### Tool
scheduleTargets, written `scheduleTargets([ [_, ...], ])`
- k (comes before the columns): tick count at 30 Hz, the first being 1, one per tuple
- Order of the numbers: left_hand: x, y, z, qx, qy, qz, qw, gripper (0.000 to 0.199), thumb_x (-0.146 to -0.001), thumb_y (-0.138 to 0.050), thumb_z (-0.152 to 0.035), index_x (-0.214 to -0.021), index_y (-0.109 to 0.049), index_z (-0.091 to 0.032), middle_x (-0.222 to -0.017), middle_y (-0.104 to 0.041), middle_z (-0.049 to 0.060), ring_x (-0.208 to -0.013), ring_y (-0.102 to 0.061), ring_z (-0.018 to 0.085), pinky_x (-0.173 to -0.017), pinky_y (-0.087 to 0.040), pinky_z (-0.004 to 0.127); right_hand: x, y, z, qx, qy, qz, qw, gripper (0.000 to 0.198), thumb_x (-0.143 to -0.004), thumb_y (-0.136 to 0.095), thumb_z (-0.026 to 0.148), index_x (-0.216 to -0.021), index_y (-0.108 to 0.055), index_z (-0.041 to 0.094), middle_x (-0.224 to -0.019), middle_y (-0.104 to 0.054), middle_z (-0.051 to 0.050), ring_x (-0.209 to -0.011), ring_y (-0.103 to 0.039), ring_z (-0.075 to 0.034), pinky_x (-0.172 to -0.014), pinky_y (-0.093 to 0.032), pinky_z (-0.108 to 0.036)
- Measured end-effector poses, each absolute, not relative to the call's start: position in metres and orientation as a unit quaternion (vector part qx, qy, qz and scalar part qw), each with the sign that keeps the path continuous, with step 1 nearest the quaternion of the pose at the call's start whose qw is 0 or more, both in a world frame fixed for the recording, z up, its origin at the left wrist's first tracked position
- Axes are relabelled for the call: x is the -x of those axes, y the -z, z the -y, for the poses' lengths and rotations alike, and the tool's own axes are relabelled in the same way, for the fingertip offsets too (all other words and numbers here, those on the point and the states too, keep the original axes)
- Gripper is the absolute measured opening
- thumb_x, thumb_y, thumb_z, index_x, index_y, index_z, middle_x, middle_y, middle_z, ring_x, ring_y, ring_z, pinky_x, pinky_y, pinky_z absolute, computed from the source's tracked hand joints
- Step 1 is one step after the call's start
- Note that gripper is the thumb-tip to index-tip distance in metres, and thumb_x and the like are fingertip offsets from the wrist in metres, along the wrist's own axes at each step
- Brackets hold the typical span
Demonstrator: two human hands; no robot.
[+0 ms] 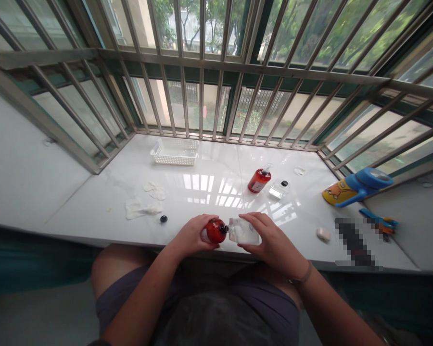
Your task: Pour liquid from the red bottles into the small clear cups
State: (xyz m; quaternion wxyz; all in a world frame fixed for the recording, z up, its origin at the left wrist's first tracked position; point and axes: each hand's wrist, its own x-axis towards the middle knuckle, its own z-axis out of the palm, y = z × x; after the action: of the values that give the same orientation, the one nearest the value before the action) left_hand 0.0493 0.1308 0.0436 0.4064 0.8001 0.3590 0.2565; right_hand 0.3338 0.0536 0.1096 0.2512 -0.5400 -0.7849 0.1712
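My left hand (pixel 195 235) is wrapped round a red bottle (pixel 215 231) with a black neck or top, tilted toward the right. A clear bottle (pixel 244 231) lies sideways in my right hand (pixel 269 235), its mouth against or very close to the red bottle's black end. Whether liquid is passing between them I cannot tell. A loose black cap (pixel 163 219) rests on the counter to the left of my left hand. Beyond my right hand stand a red pump bottle (pixel 259 180) and a small clear bottle with a black cap (pixel 279 189).
A white perforated basket (pixel 175 154) stands at the back left, with crumpled white tissues (pixel 144 207) in front of it. To the right are a blue and yellow bottle (pixel 357 187), a pale soap-like block (pixel 323 234) and orange-blue tools (pixel 380 222). Metal window bars (pixel 220 101) border the counter's back.
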Motion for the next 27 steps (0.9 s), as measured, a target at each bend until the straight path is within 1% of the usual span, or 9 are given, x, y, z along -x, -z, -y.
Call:
scheduleTargets([
  [10,-0.0494,-0.0418,-0.1312,-0.799,-0.257,-0.364,0.404,0.084,-0.066,-0.098,-0.034,-0.142,-0.063,-0.029,-0.138,-0.071,0.008,-0.126,-0.068,0.032,-0.112,-0.054,0.047,-0.3328,-0.1092,-0.0533,0.537,-0.16,0.787,0.257,0.07,-0.086,-0.083,0.029,-0.15,-0.056,0.034,-0.136,-0.065,-0.012,-0.128,-0.063,-0.035,-0.109,-0.058,-0.056],
  [27,-0.0484,-0.0404,-0.1318,-0.796,-0.264,-0.358,0.411,0.083,-0.067,-0.098,-0.034,-0.141,-0.063,-0.029,-0.137,-0.071,0.007,-0.125,-0.068,0.031,-0.111,-0.054,0.044,-0.3322,-0.1089,-0.0537,0.541,-0.151,0.787,0.255,0.07,-0.086,-0.083,0.027,-0.15,-0.054,0.033,-0.138,-0.063,-0.011,-0.131,-0.06,-0.035,-0.111,-0.056,-0.054],
])
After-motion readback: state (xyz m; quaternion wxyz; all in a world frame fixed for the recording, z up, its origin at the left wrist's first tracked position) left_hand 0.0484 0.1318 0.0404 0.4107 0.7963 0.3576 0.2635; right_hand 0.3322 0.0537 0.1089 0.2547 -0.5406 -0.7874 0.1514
